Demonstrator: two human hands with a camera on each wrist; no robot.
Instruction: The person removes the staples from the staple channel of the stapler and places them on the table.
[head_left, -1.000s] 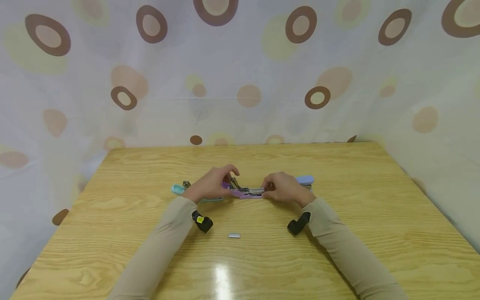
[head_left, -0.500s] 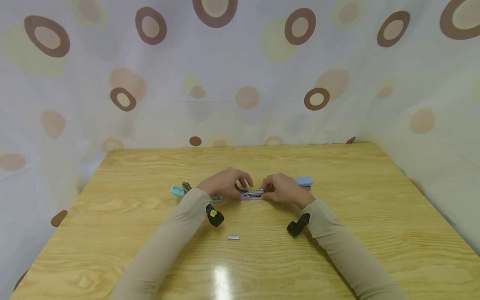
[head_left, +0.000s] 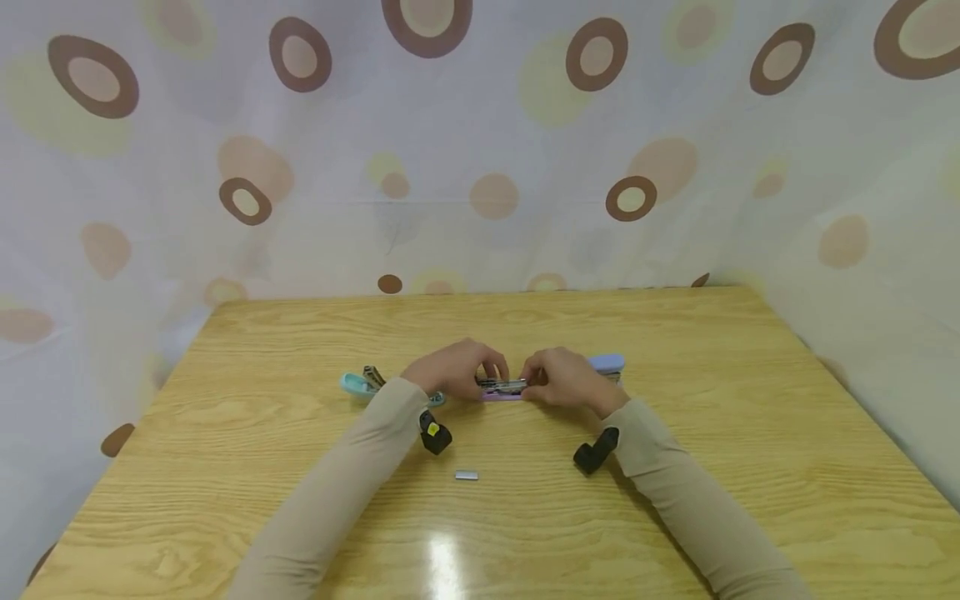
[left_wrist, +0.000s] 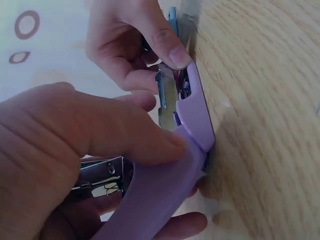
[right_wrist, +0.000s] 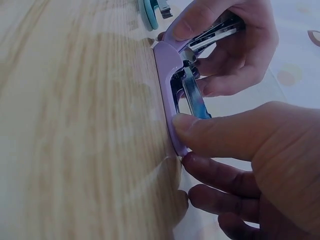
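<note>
Both hands hold one purple stapler (left_wrist: 197,117), its lid swung back and the metal staple channel (right_wrist: 195,95) exposed. In the left wrist view, my left hand (head_left: 456,368) grips the raised purple lid, thumb along its side and fingers beneath. My right hand (head_left: 564,377) pinches the front end of the base between thumb and fingers, as the right wrist view shows. Behind the left wrist lies a teal stapler (head_left: 354,384), opened up and partly covered by the arm. A blue stapler (head_left: 607,364) sits beyond the right hand, partly hidden by it.
A small silver staple strip (head_left: 467,476) lies on the wooden table (head_left: 525,525) nearer to me, between the forearms. A patterned curtain (head_left: 450,242) hangs along the table's back edge and down both sides.
My left hand has shifted right and closed further over the purple stapler's lid, uncovering more of the teal stapler. The right hand has kept its place.
</note>
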